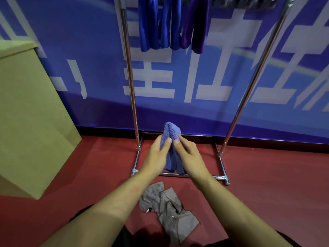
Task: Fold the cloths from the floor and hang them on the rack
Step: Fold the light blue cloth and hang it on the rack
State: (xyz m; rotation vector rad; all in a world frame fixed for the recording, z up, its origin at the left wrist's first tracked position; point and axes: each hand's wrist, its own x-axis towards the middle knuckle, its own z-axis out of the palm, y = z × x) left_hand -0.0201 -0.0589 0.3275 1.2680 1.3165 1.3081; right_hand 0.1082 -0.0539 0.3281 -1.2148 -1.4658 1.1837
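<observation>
You are holding a fluffy blue cloth (pixel 171 139) up in front of you, between both hands, above the base bars of the chrome rack (pixel 131 86). Your left hand (pixel 156 157) is gripping its left side, thumb across the front and the other fingers curled behind. Your right hand (pixel 190 156) is pinching the right side, thumb on the front and fingertips tucked behind the fabric. The cloth is standing nearly upright: its long axis is running from its rounded, folded top, which is pointing up toward the banner (pixel 213 77), down to its loose lower edges, which are hanging between your wrists. On the red floor (pixel 267 184) below your forearms, crumpled grey cloths (pixel 170 207) are lying in a heap, stretching diagonally toward you and to the right. Up on the rack's top rail, two blue cloths (pixel 156 24) and a purple cloth (pixel 195 24) are hanging folded side by side. A cardboard box (pixel 32 113) is sitting at your left.
</observation>
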